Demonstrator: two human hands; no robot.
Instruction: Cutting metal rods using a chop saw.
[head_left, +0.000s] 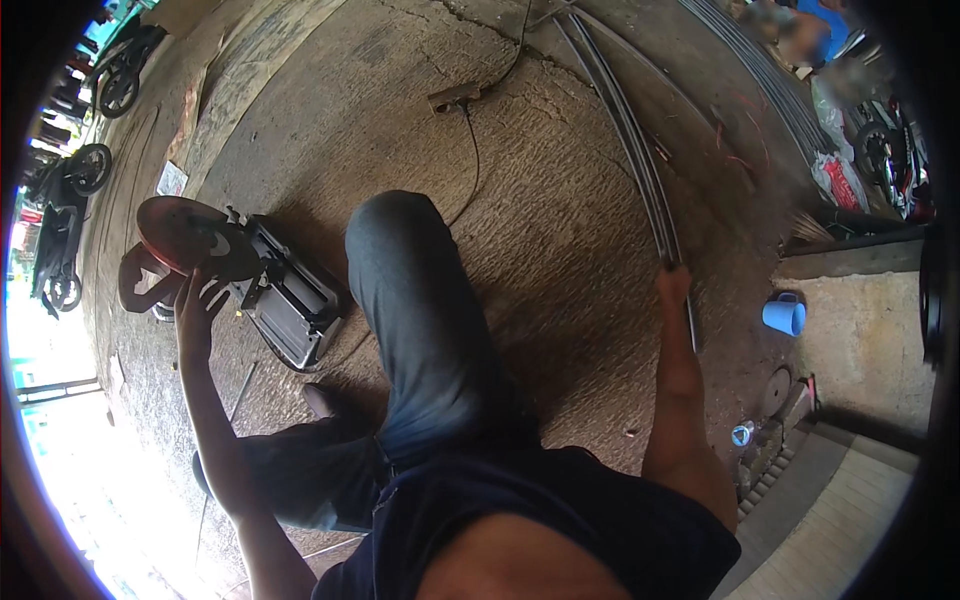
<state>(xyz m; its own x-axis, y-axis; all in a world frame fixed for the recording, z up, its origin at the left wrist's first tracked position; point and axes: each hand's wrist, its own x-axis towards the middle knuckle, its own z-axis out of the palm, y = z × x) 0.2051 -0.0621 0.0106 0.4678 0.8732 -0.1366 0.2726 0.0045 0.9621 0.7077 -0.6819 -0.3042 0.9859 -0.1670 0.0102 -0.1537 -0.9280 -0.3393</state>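
Observation:
A cut-off saw with a large round reddish-brown disc stands on the ground at the left. My left hand is right beside the disc and the saw's head, fingers spread apart; whether they touch it I cannot tell. Far out to the right, my right hand is closed around long thin metal bars. These run from my fist away toward the top of the view, and an end sticks out on the near side of the hand. My bent knee rises between the two.
An extension socket with cables lies ahead. More long bars lie at the upper right, near another person. A blue mug is beside the concrete step. Motorbikes stand at the far left.

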